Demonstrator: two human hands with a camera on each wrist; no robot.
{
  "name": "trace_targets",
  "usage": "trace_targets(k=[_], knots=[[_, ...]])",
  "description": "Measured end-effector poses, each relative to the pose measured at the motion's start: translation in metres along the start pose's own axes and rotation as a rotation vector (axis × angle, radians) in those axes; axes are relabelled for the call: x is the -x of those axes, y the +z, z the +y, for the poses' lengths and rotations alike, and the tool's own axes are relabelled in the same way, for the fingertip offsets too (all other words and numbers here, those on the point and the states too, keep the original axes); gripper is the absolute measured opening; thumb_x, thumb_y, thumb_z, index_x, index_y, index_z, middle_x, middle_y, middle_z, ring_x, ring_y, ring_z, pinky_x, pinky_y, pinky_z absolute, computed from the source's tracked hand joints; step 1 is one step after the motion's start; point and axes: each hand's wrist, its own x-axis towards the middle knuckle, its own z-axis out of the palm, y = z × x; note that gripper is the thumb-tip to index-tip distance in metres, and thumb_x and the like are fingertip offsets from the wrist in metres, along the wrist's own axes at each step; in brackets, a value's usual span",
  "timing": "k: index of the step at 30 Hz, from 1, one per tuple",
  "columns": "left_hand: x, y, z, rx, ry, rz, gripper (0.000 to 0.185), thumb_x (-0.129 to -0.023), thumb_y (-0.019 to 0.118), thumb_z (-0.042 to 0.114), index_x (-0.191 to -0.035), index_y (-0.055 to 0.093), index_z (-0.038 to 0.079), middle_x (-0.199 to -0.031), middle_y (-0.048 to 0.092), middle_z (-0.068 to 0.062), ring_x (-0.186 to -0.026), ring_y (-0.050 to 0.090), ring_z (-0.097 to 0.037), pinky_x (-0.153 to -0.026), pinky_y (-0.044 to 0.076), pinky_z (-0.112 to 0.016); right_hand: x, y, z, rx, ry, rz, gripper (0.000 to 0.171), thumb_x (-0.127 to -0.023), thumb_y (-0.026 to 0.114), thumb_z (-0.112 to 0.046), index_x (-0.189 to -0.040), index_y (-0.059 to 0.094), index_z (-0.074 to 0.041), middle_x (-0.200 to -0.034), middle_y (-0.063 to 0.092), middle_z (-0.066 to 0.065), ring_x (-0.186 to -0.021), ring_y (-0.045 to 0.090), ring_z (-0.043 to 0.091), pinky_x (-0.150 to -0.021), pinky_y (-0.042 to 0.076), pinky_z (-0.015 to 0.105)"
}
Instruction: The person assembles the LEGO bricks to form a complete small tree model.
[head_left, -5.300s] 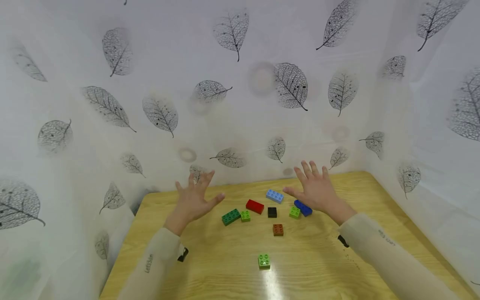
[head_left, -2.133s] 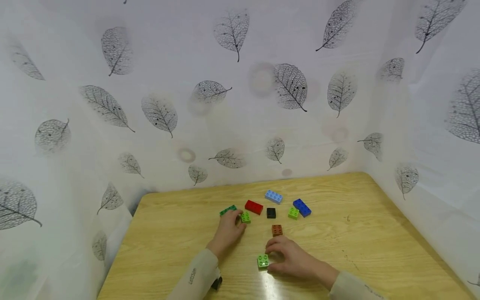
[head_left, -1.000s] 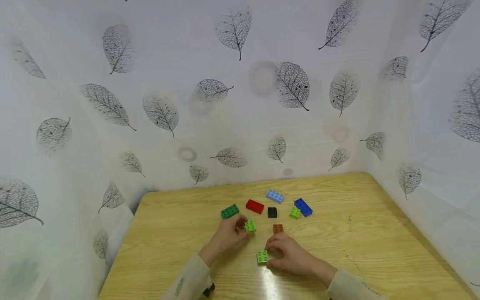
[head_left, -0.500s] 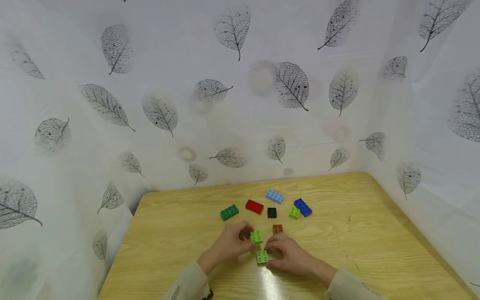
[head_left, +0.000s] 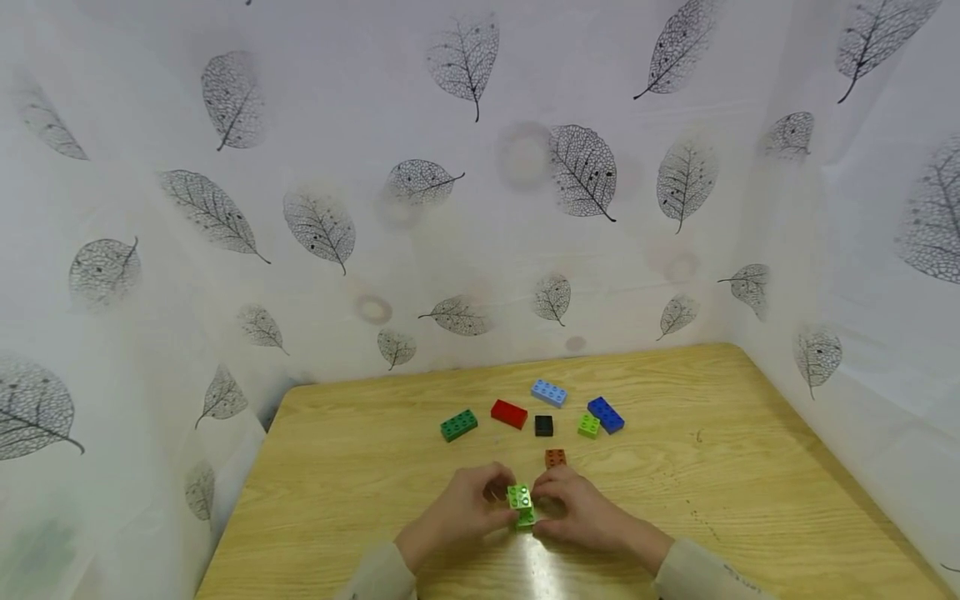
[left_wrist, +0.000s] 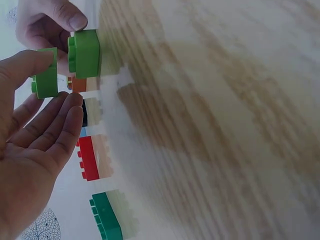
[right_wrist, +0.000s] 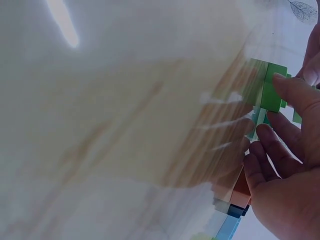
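Note:
My left hand [head_left: 501,502] pinches a small light green brick [head_left: 518,497] [left_wrist: 47,80] between thumb and fingers. It hovers just over a second green brick [head_left: 526,519] [left_wrist: 85,52] that sits on the wooden table [head_left: 750,467]. My right hand [head_left: 543,507] grips that lower brick from the right and holds it against the tabletop. In the left wrist view there is a narrow gap between the two bricks. The right wrist view shows the lower brick [right_wrist: 272,92] under my right fingertips [right_wrist: 290,95].
Farther back on the table lie a brown brick [head_left: 556,457], a black one [head_left: 543,426], a small light green one [head_left: 588,426], a blue one [head_left: 605,414], a light blue one [head_left: 549,392], a red one [head_left: 509,413] and a dark green one [head_left: 459,425]. Leaf-printed sheets wall the table.
My left hand picked the light green brick up from beside the dark green one and carried it toward me, over the brick under my right hand. My right hand stayed put.

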Motion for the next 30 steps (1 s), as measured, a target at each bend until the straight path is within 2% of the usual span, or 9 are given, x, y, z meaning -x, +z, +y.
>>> trace_targets(k=[17,30], knots=[[0.0061,0.0063,-0.0024,-0.041,0.030,-0.022,0.028,-0.090,0.084,0.015,-0.113,0.068,0.016,-0.104,0.072,0.008,-0.093,0.068,-0.004,-0.083,0.057,-0.021,0.0004,0.0007,0.0006,-0.005,0.002,0.006,0.037,-0.091,0.082,-0.039,-0.120,0.076,-0.017,-0.125,0.066,-0.006,-0.117,0.058,0.013,-0.103,0.052,0.036],[0.0072,0.0104,0.0001,-0.035,0.075,-0.001,0.026,-0.090,0.083,0.011,-0.112,0.068,0.013,-0.104,0.074,0.002,-0.092,0.070,-0.007,-0.083,0.058,-0.023,0.0005,0.0013,0.0001,0.014,-0.007,0.016,0.037,-0.090,0.083,-0.036,-0.121,0.076,-0.017,-0.124,0.067,-0.007,-0.117,0.058,0.012,-0.103,0.052,0.036]])
